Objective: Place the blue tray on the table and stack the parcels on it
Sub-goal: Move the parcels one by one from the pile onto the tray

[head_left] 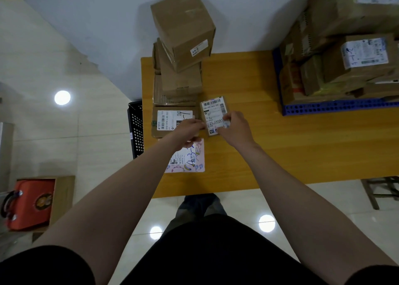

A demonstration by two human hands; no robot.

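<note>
On the floor, far left: we see a red bag in an open carton, and a black crate standing against the table's left edge.
Table: a yellow wood top that carries everything else we list.
Box stack: plain brown cartons piled at the table's far-left corner, the top one turned askew.
Flat labelled box: lies just in front of the stack, touching or nearly touching the small parcel's left side.
Pink parcel: lies nearer us, partly under the left wrist.
Left hand: fingers curled in against the small parcel's left edge; we read it as gripping there.
Small parcel: between our two hands, white label up, its long axis running away from us with a slight tilt.
Right hand: pinches the parcel's near right corner, fingers on the label.
Blue tray: already on the table at the right end, its perforated front wall running left to right.
Tray load: several cartons heaped on it, piled high.
Key relation: the tray lies to the right of the hands and a little farther off, well apart from the small parcel; our right hand is the nearer one, so we judge the carry goes rightward and up onto the heap.
Stool: on the floor below the table's right end.
</note>
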